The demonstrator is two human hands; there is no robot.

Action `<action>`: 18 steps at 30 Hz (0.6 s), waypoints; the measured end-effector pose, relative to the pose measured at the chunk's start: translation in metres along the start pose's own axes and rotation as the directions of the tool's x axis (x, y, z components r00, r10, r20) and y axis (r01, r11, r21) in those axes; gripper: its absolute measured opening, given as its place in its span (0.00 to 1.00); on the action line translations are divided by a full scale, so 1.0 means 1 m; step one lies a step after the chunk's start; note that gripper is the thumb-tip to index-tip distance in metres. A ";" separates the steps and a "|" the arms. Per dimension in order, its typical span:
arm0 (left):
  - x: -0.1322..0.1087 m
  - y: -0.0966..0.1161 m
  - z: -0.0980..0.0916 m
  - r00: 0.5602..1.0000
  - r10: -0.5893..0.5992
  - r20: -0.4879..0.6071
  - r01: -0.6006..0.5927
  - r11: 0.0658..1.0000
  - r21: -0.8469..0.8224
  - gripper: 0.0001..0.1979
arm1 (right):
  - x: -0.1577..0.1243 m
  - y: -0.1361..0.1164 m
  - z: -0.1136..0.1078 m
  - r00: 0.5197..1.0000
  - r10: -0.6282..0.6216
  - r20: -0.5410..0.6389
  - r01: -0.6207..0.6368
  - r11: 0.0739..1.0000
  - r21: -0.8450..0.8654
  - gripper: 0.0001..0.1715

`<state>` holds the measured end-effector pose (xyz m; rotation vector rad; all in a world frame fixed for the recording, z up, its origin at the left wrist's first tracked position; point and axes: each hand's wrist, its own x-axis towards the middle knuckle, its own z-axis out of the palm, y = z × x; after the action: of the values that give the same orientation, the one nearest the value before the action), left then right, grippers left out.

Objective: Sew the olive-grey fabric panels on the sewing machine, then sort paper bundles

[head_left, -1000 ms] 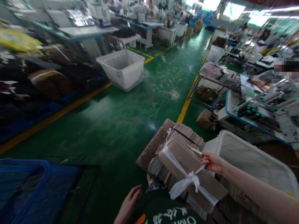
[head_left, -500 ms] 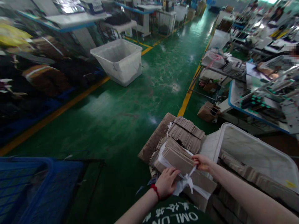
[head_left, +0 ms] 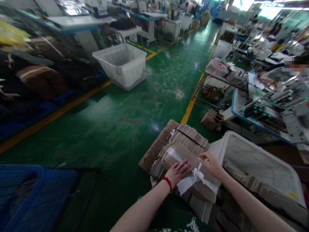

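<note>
A bundle of greyish-tan flat sheets (head_left: 185, 151), tied with a white strip (head_left: 198, 175) knotted on top, lies in front of me. Flat on its top face, beside the knot, rests my left hand (head_left: 177, 174), fingers stretched out and a red bracelet at the wrist. My right hand (head_left: 211, 164) is at the bundle's far right edge, close to the strip's upright end. Its fingers are curled towards the thumb, and I cannot make out what is between them. Just beyond sits another stack of sheets (head_left: 189, 137) bound with a dark band.
A white bin (head_left: 225, 141) with more bundles stands on the right. A brown board (head_left: 156, 148) lies left of the stacks. Further off are a white tub (head_left: 130, 71) on the green floor and a work table (head_left: 260, 120). A blue crate (head_left: 41, 180) is at lower left.
The tied bundle has tipped flatter and away from my body. My left hand has slid forward onto its top. My right fingers have moved up from the strip near the knot to the edge.
</note>
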<state>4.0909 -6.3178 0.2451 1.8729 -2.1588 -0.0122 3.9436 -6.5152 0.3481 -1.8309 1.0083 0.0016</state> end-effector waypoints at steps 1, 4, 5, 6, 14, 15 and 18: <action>0.002 -0.001 0.000 1.000 -0.004 0.003 0.004 1.000 -0.012 0.30 | -0.011 0.000 0.007 0.992 -0.122 0.029 0.125 0.979 -0.161 0.11; 0.010 -0.004 -0.002 1.000 0.001 0.031 0.001 0.998 -0.055 0.34 | -0.032 0.001 0.035 0.957 -0.264 0.118 0.277 0.715 -0.642 0.15; 0.014 -0.005 -0.004 0.999 0.016 0.052 -0.012 0.997 -0.075 0.37 | -0.034 0.001 0.043 0.959 -0.258 0.113 0.255 0.624 -0.739 0.16; 0.017 -0.005 -0.008 0.997 0.031 0.075 -0.024 0.995 -0.102 0.41 | -0.033 0.001 0.050 0.963 -0.252 0.097 0.227 0.556 -0.799 0.15; -0.035 0.005 -0.054 0.966 -0.248 0.078 0.253 0.820 -0.513 0.30 | -0.014 0.019 0.047 0.914 -0.303 0.269 0.394 0.515 -0.761 0.08; -0.060 0.005 -0.062 0.917 -0.377 0.130 0.377 0.715 -0.589 0.30 | -0.011 0.024 0.044 0.916 -0.286 0.282 0.400 0.582 -0.708 0.07; -0.158 0.014 -0.095 0.460 -0.811 0.362 0.750 0.136 -0.648 0.25 | -0.005 0.028 0.033 0.937 -0.216 0.275 0.338 0.760 -0.555 0.04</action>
<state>4.1168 -6.1450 0.3059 2.0768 -0.5569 -0.8977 3.9363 -6.4907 0.3125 -2.4924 0.6124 0.3513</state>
